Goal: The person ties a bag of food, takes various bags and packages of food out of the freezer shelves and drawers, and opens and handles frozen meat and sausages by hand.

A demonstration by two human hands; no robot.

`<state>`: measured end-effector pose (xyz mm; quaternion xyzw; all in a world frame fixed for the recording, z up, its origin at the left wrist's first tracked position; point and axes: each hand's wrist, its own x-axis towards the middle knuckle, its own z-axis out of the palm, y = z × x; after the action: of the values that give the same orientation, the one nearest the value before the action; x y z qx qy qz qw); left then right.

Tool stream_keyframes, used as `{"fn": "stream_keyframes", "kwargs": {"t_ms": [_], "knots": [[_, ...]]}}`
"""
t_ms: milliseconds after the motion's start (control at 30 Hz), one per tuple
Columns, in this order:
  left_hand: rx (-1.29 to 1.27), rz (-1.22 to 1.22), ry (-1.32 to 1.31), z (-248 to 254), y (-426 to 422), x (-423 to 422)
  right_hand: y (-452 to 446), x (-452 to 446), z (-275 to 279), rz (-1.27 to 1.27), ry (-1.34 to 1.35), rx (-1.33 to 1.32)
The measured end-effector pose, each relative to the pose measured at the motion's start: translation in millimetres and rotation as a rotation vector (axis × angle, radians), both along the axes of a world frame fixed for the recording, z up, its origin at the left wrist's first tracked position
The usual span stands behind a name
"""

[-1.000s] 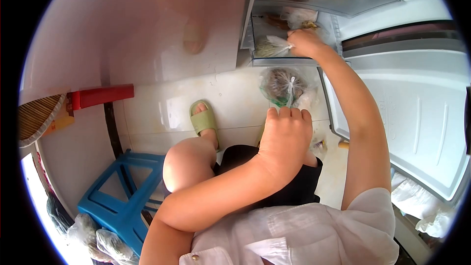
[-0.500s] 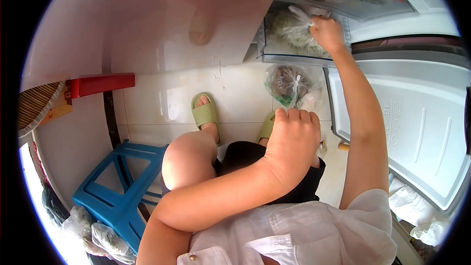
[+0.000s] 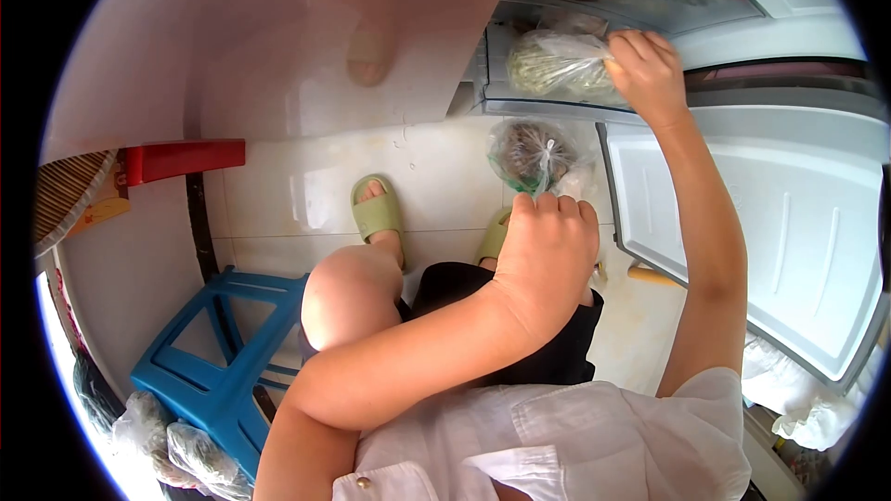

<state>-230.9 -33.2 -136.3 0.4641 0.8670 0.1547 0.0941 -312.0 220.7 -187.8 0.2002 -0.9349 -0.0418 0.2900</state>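
My right hand (image 3: 647, 79) grips the gathered neck of a clear plastic bag (image 3: 561, 63) with pale green, stringy-looking contents. The bag is stretched sideways over the freezer drawer (image 3: 534, 100), which is pulled out near the floor. My left hand (image 3: 549, 250) is closed above my right leg, its back toward me and its fingers curled under. Whatever is in that hand, if anything, is hidden. Just beyond its knuckles, a knotted clear bag (image 3: 534, 156) with dark brown contents rests on the floor, beside a smaller whitish bag (image 3: 577, 181).
An open refrigerator door (image 3: 766, 195) stands at right. Left of the drawer rises a glossy panel (image 3: 306, 37). A blue plastic stool (image 3: 200, 366) stands at left, below a red ledge (image 3: 186, 161). Several filled bags (image 3: 200, 450) lie beside the stool. Green slippers (image 3: 378, 209) are on my feet.
My right hand has moved slightly right and down, drawing the bag's neck that way. The bag now lies stretched sideways, nearer the drawer's front edge. My left hand stays closed, nearly in place.
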Motion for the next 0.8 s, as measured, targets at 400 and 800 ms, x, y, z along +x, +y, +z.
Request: {"fn": "stream_keyframes", "kwargs": {"t_ms": [400, 800], "knots": [[0.657, 0.571, -1.742, 19.7, 19.7, -15.9, -37.2, 108.8, 132.7, -0.447, 0.085, -1.187], [0.729, 0.342, -2.153, -4.4, 35.8, 20.6, -33.3, 179.1, 124.9, -0.586, -0.15, -1.956]]}}
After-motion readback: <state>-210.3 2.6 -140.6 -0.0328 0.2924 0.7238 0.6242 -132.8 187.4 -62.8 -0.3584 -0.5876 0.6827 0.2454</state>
